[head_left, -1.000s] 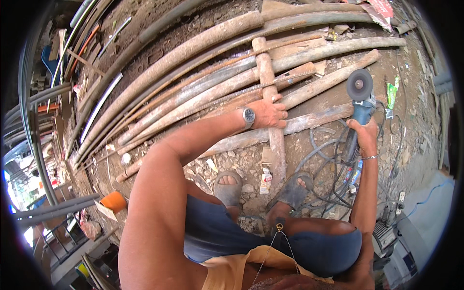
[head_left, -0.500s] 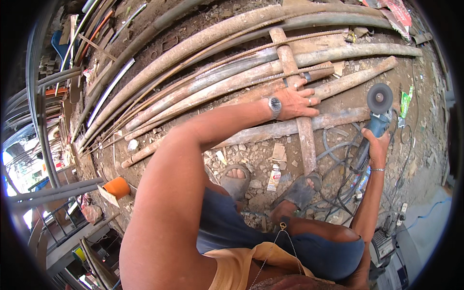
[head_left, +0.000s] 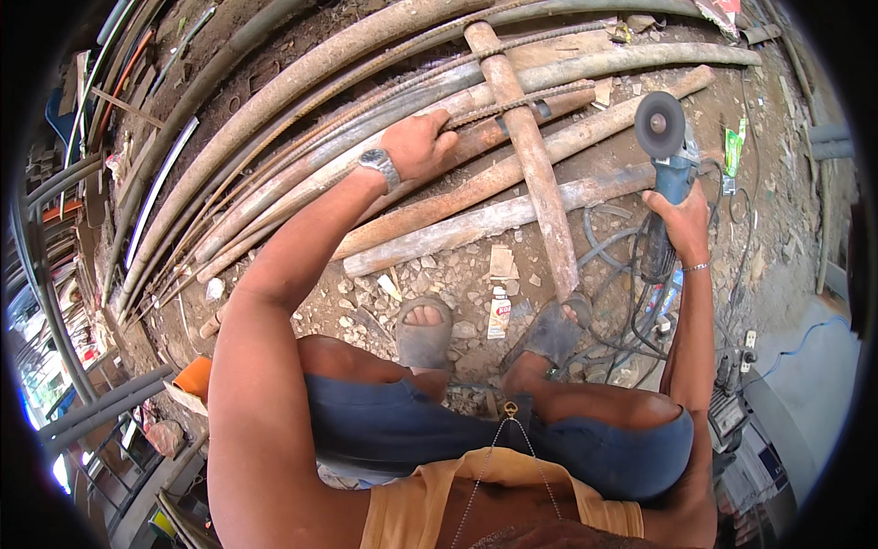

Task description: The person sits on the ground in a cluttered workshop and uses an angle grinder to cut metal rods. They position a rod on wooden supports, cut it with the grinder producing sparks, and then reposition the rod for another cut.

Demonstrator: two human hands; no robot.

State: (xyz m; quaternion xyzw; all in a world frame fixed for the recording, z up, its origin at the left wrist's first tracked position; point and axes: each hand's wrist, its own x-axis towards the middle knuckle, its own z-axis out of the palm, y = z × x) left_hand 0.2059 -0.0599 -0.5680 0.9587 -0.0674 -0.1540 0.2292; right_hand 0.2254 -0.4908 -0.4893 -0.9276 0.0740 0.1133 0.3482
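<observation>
My left hand (head_left: 419,146), with a watch on its wrist, is closed around a thin ribbed steel rod (head_left: 521,103). That rod slants over the row of old pipes and meets the rusty crossing pipe (head_left: 526,137). Below the hand lies a brown pipe (head_left: 485,139). On the right, my right hand (head_left: 681,222) grips the body of a blue angle grinder (head_left: 675,174). Its dark round disc (head_left: 659,125) points away from me, above the ground and apart from the pipes. I cannot tell whether the disc is spinning.
Several long, curved, rusty pipes (head_left: 366,57) lie across the dirt. Cables and a grey hose (head_left: 599,242) coil near my right foot. A small white bottle (head_left: 498,313) stands or lies between my sandals. A green wrapper (head_left: 733,151) is beyond the grinder; an orange container (head_left: 194,377) sits at left.
My left hand has left the crossing pipe, moved left and closed on the ribbed rod. The grinder stays in my right hand. The whole view has shifted slightly.
</observation>
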